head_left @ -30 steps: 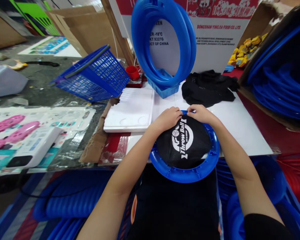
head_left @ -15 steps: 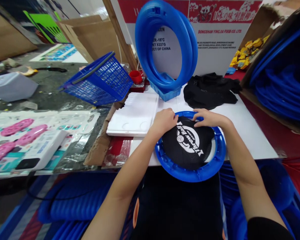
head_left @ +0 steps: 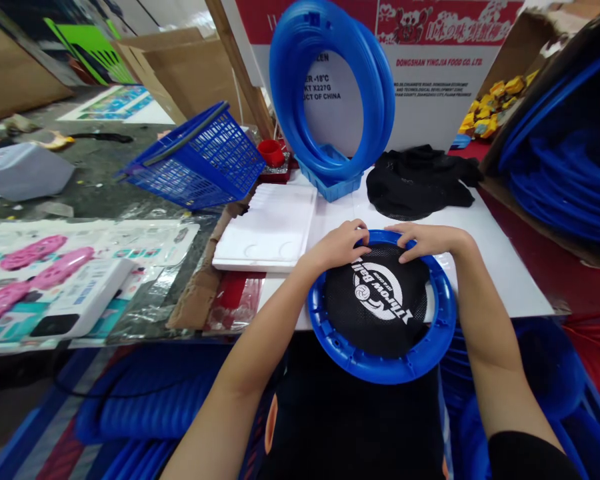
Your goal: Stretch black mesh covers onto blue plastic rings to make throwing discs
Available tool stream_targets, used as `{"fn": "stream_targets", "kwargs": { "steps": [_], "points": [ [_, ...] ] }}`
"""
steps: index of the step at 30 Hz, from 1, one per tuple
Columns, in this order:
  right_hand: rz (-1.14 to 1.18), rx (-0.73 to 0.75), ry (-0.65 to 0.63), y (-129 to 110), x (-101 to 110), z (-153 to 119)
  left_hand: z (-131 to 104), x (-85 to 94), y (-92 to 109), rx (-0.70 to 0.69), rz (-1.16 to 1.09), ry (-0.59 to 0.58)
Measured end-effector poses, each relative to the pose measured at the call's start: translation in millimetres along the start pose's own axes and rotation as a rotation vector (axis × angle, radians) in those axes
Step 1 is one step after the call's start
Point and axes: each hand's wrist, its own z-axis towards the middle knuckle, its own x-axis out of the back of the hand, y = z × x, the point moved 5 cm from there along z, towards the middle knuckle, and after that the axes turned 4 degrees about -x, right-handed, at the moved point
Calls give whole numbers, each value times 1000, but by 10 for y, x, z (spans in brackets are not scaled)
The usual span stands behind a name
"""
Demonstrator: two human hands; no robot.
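Observation:
A blue plastic ring point(head_left: 380, 372) lies at the front edge of the white work surface, its near side reaching out over my lap. Inside it sits a round black mesh net point(head_left: 347, 310) with white "Throw Ball" printing, leaving a gap at the ring's right. My left hand point(head_left: 344, 244) is closed over the far left rim, fingertips at the mesh edge. On the far right rim my right hand point(head_left: 425, 240) curls its fingers, with the thumb on the mesh. What the hidden fingertips pinch under the rim cannot be seen.
Behind stand several blue rings point(head_left: 285, 87) upright in a light blue basket point(head_left: 333, 187). Black mesh pieces point(head_left: 420, 183) lie right of them. White foam sheets point(head_left: 267, 227) and a tilted blue basket point(head_left: 195, 160) are at left. A box of blue parts point(head_left: 570, 160) borders the right.
The ring with its mesh has shifted slightly toward my body, its near rim lower in view. Both hands stay at the far rim, fingers curled further onto the mesh edge.

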Motion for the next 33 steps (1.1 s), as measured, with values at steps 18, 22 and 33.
{"fn": "stream_targets", "kwargs": {
  "steps": [18,22,33],
  "points": [
    [419,87,486,319,-98,-53,-74,143,-437,337,-476,-9],
    [401,107,576,360,-148,-33,-82,144,-424,348,-446,2],
    [427,45,550,397,-113,62,-50,183,-277,243,-298,122]
  ]
}}
